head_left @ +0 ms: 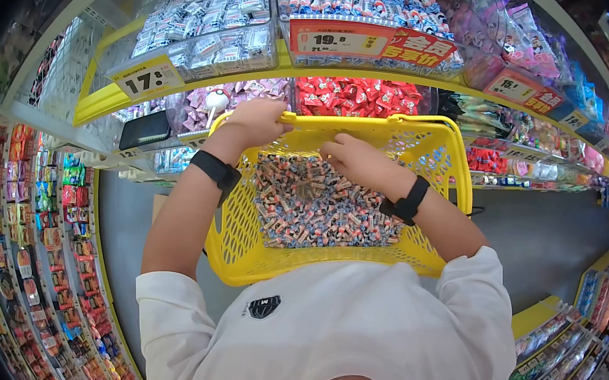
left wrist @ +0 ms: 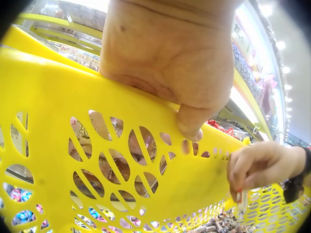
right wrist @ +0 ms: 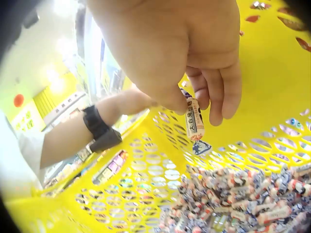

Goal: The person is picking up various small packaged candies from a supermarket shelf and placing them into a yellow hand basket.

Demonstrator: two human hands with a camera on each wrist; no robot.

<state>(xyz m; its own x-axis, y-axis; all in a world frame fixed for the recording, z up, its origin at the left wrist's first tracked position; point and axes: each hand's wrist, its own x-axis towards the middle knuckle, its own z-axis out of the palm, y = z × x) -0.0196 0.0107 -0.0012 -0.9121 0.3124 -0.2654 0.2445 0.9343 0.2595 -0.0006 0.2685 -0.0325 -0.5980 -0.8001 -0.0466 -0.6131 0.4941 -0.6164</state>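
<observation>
A yellow plastic basket (head_left: 438,141) with cut-out walls stands in front of the person's body. Many small twist-wrapped candies (head_left: 324,215) cover its floor. The left hand (head_left: 256,121) grips the basket's far rim near its left corner, thumb over the inner side in the left wrist view. Inside the basket, the right hand (head_left: 360,162) hangs above the pile. Between its thumb and fingers it pinches one wrapped candy (right wrist: 195,121), held by its upper twisted end and hanging nearly upright. This candy has a pale wrapper with dark printing and a blue-and-white lower end.
Shelf bins of wrapped candies lie beyond the basket, with red candies (head_left: 356,97) just behind its rim. Price signs (head_left: 344,42) line the yellow shelf edge. A dark flat device (head_left: 146,131) sits left of the basket. Racks of packaged snacks (head_left: 44,235) stand at the left.
</observation>
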